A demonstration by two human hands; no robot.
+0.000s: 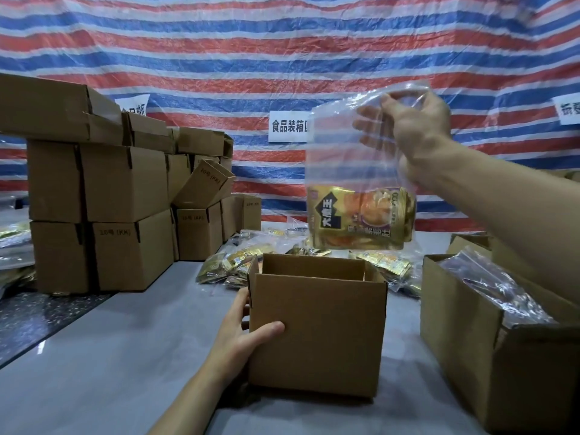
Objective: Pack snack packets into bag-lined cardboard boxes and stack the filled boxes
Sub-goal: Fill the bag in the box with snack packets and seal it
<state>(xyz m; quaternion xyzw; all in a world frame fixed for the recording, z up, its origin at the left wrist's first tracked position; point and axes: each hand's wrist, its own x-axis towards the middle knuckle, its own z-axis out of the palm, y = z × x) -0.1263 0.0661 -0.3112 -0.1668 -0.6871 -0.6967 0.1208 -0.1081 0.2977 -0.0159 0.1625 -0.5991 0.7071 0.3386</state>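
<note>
Left hand (248, 334) grips the near corner of the open box (317, 324), steadying it on the tabletop (125, 372) — the right hand (417, 120) pinches a clear bag (351, 152) by its top, so its snack packets (357, 218) hang above the opening, seemingly ready to lower in.

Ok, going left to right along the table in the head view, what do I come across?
Stack of closed cardboard boxes → left hand → open box it grips → larger box of bagged packets. The clear bag hangs above the open box, so I skip it.
</note>
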